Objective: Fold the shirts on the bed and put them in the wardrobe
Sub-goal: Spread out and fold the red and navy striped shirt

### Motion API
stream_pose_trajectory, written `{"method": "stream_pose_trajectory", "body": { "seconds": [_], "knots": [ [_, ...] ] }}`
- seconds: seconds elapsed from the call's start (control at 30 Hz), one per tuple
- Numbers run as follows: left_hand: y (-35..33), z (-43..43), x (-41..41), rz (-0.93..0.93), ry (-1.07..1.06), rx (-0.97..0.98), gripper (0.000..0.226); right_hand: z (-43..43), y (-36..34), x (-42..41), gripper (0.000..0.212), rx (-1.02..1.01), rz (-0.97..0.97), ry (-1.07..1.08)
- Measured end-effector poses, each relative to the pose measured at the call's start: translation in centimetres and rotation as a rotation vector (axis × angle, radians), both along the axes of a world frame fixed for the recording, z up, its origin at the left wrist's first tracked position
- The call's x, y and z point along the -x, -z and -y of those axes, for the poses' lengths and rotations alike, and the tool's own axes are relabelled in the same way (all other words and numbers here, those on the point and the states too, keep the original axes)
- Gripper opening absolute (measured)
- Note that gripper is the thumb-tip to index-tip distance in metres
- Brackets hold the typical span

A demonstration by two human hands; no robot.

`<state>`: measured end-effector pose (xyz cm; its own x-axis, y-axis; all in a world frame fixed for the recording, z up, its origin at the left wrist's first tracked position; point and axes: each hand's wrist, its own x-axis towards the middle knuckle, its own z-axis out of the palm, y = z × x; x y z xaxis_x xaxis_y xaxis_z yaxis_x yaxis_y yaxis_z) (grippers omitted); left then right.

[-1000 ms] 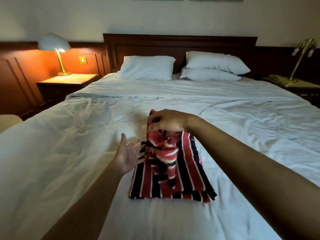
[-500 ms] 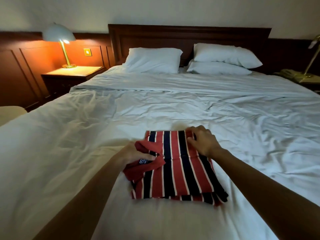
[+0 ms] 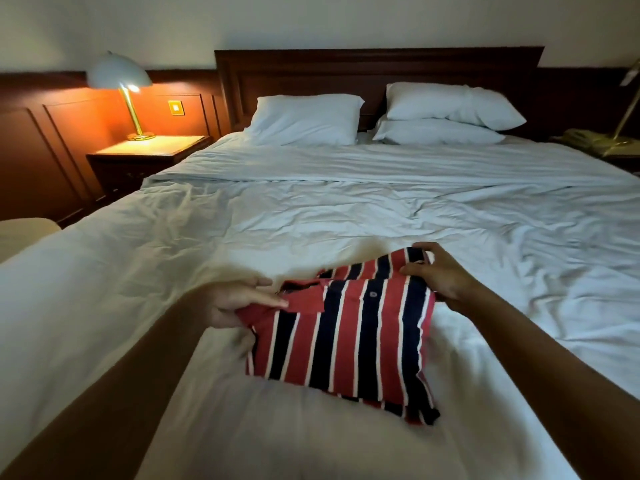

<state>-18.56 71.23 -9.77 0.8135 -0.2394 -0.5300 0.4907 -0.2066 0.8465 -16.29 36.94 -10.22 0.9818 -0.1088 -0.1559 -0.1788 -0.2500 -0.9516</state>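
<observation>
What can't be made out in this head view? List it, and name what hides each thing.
- Wardrobe: outside the head view's frame.
- Left hand: lower fingers lie under the red, navy and white striped folded shirt, hidden by its cloth.
- Right hand: palm faces down on the shirt's far corner.
- Brass bedside lamp at right: shade cut off by the right edge.
- Object beside its base: too dim to identify.

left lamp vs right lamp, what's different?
The left lamp is lit; the right lamp is dark. The left lamp is in full view, with a pale dome shade, on a nightstand. The right lamp is cut off by the frame edge, so only its stem and base show clearly. Both have brass-coloured stems and stand beside the bed, one on each side.
</observation>
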Motion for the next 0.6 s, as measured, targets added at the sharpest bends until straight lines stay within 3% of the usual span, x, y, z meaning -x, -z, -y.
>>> {"method": "stream_pose_trajectory", "body": {
  "seconds": [0.07,0.2,0.37,0.47,0.6],
  "knots": [
    [-1.9,0.3,-0.6,0.028,-0.043,0.031,0.078,1.9,-1.8,3.4,0.054,-0.05,0.013,0.021],
    [-5.0,3.9,-1.3,0.102,0.005,-0.038,0.055,4.7,-3.3,11.2,0.055,-0.06,0.006,0.017],
    [-1.5,6.9,-0.4,0.252,-0.032,-0.539,0.112,7.2,-0.6,16.6,0.071,0.145,-0.193,0.013],
    [-0.1,7.1,2.7,0.069,-0.019,-0.537,0.123,8.4,1.1,15.0,0.072,0.168,-0.152,0.133],
    [0.6,8.4,7.2,0.005,0.044,-0.376,0.086,7.0,1.7,13.2,0.056,0.076,-0.196,0.071]
  ]
}}
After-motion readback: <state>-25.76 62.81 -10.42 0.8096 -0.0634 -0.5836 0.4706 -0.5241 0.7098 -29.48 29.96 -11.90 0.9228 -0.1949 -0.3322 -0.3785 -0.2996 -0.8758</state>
